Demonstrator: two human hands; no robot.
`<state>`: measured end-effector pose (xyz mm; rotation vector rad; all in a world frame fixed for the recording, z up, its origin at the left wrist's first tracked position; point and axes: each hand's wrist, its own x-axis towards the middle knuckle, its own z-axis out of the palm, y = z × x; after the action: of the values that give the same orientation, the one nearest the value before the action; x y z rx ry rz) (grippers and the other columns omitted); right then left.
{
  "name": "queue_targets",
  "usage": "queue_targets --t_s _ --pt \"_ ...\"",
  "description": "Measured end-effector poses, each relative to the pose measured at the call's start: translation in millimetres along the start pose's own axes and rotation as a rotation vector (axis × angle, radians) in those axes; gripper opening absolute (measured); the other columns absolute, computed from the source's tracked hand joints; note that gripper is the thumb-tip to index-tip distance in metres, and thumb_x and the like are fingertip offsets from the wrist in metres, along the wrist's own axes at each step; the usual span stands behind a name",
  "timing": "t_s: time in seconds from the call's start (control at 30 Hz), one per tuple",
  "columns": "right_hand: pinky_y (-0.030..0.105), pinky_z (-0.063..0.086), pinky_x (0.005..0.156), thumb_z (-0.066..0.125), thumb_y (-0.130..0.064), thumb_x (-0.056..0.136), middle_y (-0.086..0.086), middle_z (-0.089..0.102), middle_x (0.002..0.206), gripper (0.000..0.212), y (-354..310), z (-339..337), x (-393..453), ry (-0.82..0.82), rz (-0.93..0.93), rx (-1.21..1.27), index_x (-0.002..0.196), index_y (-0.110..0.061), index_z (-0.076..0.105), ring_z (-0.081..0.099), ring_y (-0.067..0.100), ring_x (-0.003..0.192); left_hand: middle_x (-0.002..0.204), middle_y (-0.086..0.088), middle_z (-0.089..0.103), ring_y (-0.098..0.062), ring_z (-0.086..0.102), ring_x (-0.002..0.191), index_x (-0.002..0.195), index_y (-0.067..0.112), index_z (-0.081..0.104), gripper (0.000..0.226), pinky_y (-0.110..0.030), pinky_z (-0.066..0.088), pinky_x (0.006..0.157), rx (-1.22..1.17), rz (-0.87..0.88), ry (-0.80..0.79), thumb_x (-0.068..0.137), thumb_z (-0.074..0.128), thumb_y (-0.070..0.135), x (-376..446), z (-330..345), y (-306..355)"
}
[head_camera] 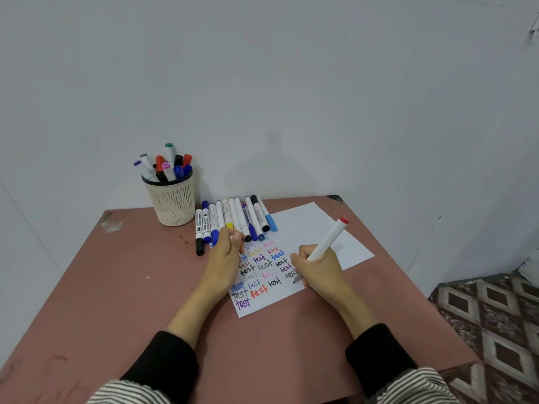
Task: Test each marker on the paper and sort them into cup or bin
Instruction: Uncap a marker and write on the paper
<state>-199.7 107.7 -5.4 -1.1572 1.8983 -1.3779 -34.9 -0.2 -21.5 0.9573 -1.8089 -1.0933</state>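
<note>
My right hand [316, 269] grips a white marker [328, 239] with a red end, its dark tip touching the white paper [309, 223] at the lower right of the writing. The sheet carries several rows of the word "test" in many colours. My left hand [226, 258] rests on the paper's left edge, fingers curled; whether it holds a cap I cannot tell. A row of several capped markers [236, 218] lies on the table behind my left hand. A cream mesh cup [172, 199] at the back left holds several markers. No bin is in view.
The reddish-brown table [131, 287] stands against a pale wall, its right edge running down past my right sleeve. A patterned brown and white rug [490, 322] covers the floor at the right.
</note>
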Motion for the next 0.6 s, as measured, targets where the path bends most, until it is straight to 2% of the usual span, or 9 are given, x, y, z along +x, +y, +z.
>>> queue_targets --t_s 0.2,0.37,0.43,0.53,0.6 --pt "0.022 0.040 0.048 0.061 -0.011 0.085 0.008 0.037 0.056 0.031 0.9 2.5 -0.9 -0.011 -0.010 -0.012 0.060 -0.008 0.042 0.045 0.017 0.050 0.081 -0.003 0.049 -0.014 0.040 0.065 0.096 0.008 0.045 0.029 -0.029 0.037 0.059 -0.020 -0.018 0.013 0.105 0.029 0.031 1.0 -0.1 0.1" --pt "0.024 0.030 0.050 0.056 -0.005 0.082 0.007 0.026 0.060 0.034 1.9 2.1 -0.3 -0.031 -0.016 -0.022 0.058 -0.006 0.032 0.031 0.019 0.059 0.081 -0.005 0.047 -0.016 0.039 0.068 0.098 0.006 0.045 0.030 -0.031 0.036 0.061 -0.018 -0.034 0.016 0.105 0.029 0.030 1.5 0.5 0.5" --pt "0.026 0.035 0.051 0.058 -0.007 0.083 0.008 0.031 0.060 0.035 2.1 1.5 0.0 -0.011 -0.006 -0.009 0.059 -0.002 0.033 0.035 0.019 0.055 0.081 -0.005 0.047 -0.016 0.038 0.067 0.098 0.006 0.044 0.030 -0.032 0.036 0.061 -0.023 -0.039 0.014 0.105 0.030 0.031 1.5 0.5 0.6" --pt "0.022 0.041 0.047 0.060 -0.009 0.087 0.009 0.038 0.058 0.035 -0.1 1.8 -1.3 -0.011 -0.009 -0.006 0.058 -0.008 0.039 0.046 0.016 0.047 0.081 -0.005 0.047 -0.016 0.038 0.068 0.099 0.005 0.045 0.030 -0.030 0.036 0.061 -0.026 -0.036 0.009 0.105 0.030 0.030 1.7 0.9 0.8" --pt "0.022 0.041 0.047 0.060 -0.009 0.087 0.009 0.037 0.056 0.035 -1.4 2.3 -2.2 -0.022 -0.015 -0.012 0.059 -0.010 0.040 0.046 0.013 0.045 0.081 -0.005 0.047 -0.016 0.038 0.068 0.099 0.005 0.044 0.030 -0.029 0.036 0.060 -0.020 -0.033 0.005 0.104 0.029 0.031 1.5 0.9 0.9"
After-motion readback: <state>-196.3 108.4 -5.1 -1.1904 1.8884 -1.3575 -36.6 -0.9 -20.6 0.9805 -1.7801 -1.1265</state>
